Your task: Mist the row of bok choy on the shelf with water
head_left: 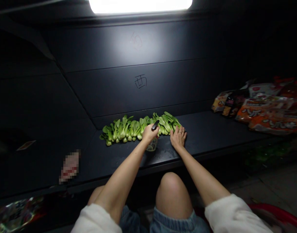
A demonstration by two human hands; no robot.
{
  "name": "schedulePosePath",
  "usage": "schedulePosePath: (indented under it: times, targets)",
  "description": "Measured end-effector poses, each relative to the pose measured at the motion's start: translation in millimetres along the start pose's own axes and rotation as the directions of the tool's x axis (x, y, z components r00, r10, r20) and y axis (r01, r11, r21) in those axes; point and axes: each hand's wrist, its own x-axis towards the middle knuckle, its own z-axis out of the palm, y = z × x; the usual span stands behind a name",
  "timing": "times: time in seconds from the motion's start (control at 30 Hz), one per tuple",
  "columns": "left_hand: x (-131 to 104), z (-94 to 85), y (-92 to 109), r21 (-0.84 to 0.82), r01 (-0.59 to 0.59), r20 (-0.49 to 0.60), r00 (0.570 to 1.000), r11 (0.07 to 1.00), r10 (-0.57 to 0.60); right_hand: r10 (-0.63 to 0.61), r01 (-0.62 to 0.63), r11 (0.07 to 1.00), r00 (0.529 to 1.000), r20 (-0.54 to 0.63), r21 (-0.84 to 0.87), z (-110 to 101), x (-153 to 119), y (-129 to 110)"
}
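A row of green bok choy [125, 127] lies side by side on the dark shelf [199, 129], leaves toward the back panel and pale stem ends toward me. My left hand [148, 132] is wrapped round the neck of a clear spray bottle [152, 145]. Its black nozzle head shows above my fingers, in front of the row. At the right end of the row, my right hand [178, 137] rests with fingers spread, touching or just beside the last stems. Small wet spots show on the shelf below the bottle.
Bagged snack packages [272, 111] are piled on the shelf at right. A blurred flat item [70, 166] and a small card [26, 145] lie at left. Shiny packets [19, 213] sit lower left. A red basin rim [279, 212] is at lower right. A bright lamp [141, 5] hangs above.
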Motion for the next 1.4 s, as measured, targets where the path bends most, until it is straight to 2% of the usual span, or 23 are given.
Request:
schedulePosePath:
  times: [0.27,0.43,0.6,0.73,0.87,1.07,1.2,1.4]
  targets:
    - [-1,4.6,3,0.033,-0.066,0.035,0.997,0.997,0.064,-0.069,0.070,0.996,0.997,0.032,-0.056,-1,-3,-4]
    - [-1,7.3,2,0.030,0.005,-0.010,1.000,1.000,-0.005,-0.105,0.108,0.991,0.994,0.043,-0.083,-2,-4,-5]
    - [-2,3.7,-2,0.009,0.037,0.005,0.999,0.999,-0.037,-0.126,0.128,0.988,0.992,0.029,-0.091,-3,-5,-5]
    - [-3,-4.2,-7,-0.066,0.061,-0.007,0.998,0.996,-0.061,-0.139,0.141,0.984,0.990,0.032,-0.105,-3,-5,-5]
    - [-5,-17.2,-15,-0.084,0.098,-0.079,0.991,0.992,-0.105,-0.163,0.165,0.981,0.986,0.031,-0.106,-2,-5,-5]
    - [-10,-37.1,-37,-0.087,0.134,-0.144,0.979,0.987,-0.145,-0.197,0.202,0.970,0.979,0.048,-0.135,-3,-6,-7]
    - [-14,-47.5,-50,-0.103,0.148,-0.149,0.975,0.984,-0.162,-0.256,0.262,0.951,0.965,0.054,-0.165,-2,-7,-7]
    - [-19,-60.8,-54,-0.069,0.169,-0.211,0.961,0.983,-0.180,-0.320,0.323,0.927,0.946,0.047,-0.189,0,-9,-11]
